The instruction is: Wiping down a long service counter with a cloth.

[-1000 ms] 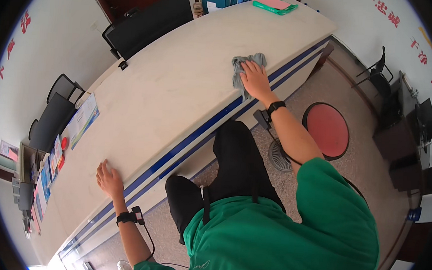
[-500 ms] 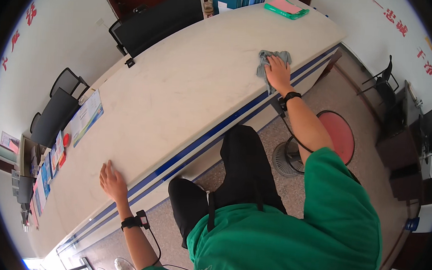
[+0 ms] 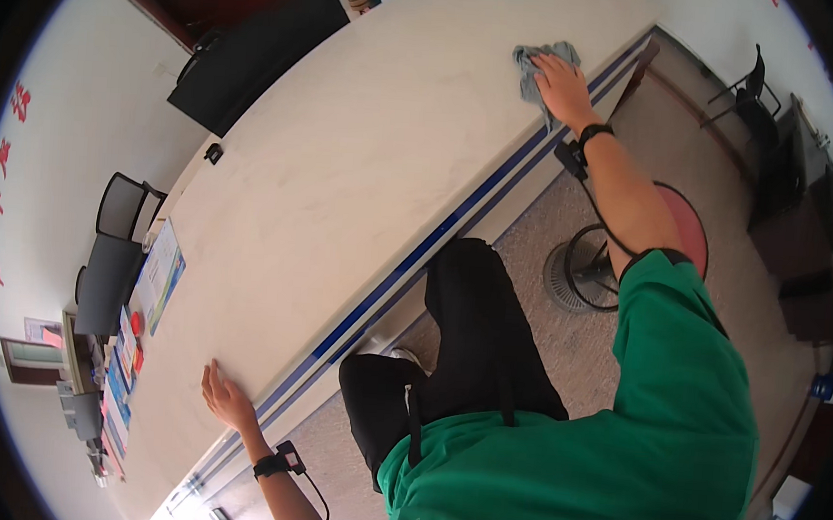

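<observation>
My right hand (image 3: 564, 92) presses a crumpled grey cloth (image 3: 529, 69) onto the pale countertop (image 3: 344, 189), close to its blue-striped front edge toward the right end. The fingers lie over the cloth, and part of it hangs out beneath the palm toward the edge. My left hand (image 3: 227, 402) rests on the same countertop farther left, near the front edge, with its fingers stretched out and nothing in them. Each wrist wears a black strap with a small cabled device.
Along the far side stand a large black monitor (image 3: 258, 50) and a smaller dark screen (image 3: 110, 284). Printed sheets (image 3: 161, 273) and a red object (image 3: 137, 323) lie at the left. A red-topped stool (image 3: 683, 224) stands on the floor to my right, beyond it a black chair (image 3: 752, 99).
The head view has turned. My right hand and the cloth have slid a little along the countertop toward its right end. My left hand stays in about the same spot.
</observation>
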`<state>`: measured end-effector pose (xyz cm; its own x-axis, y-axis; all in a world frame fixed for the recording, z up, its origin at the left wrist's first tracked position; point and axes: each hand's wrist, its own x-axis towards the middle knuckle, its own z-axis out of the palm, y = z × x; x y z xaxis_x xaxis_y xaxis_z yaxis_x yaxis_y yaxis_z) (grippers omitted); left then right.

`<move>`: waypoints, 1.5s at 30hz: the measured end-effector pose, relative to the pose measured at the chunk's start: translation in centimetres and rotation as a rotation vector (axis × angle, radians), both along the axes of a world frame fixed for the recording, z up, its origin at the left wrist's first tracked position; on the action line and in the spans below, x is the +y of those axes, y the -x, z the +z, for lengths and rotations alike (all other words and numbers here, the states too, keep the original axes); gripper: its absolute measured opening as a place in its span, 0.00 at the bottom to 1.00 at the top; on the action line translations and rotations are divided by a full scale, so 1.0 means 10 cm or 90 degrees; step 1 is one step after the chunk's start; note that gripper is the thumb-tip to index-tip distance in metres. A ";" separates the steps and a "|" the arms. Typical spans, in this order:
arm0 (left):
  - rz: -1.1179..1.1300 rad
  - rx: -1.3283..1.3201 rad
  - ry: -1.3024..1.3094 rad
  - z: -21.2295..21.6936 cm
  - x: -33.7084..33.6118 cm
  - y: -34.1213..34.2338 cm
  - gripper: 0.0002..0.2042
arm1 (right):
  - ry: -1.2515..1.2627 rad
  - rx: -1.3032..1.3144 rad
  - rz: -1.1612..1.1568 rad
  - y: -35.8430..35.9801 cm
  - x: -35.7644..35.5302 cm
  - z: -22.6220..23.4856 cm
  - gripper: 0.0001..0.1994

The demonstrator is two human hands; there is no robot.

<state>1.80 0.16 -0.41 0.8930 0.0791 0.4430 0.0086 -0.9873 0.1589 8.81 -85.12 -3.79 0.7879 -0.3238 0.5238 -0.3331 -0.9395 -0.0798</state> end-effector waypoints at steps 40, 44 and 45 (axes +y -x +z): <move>-0.006 -0.048 0.002 0.15 -0.26 0.08 0.18 | -0.015 0.116 0.631 -0.84 5.69 0.34 0.31; -0.004 -0.049 0.002 0.14 -0.21 0.06 0.19 | -0.010 0.130 0.774 -0.24 6.21 0.33 0.28; 0.005 -0.053 -0.003 0.16 -0.15 0.09 0.19 | -0.008 0.131 0.806 -0.16 6.26 0.35 0.27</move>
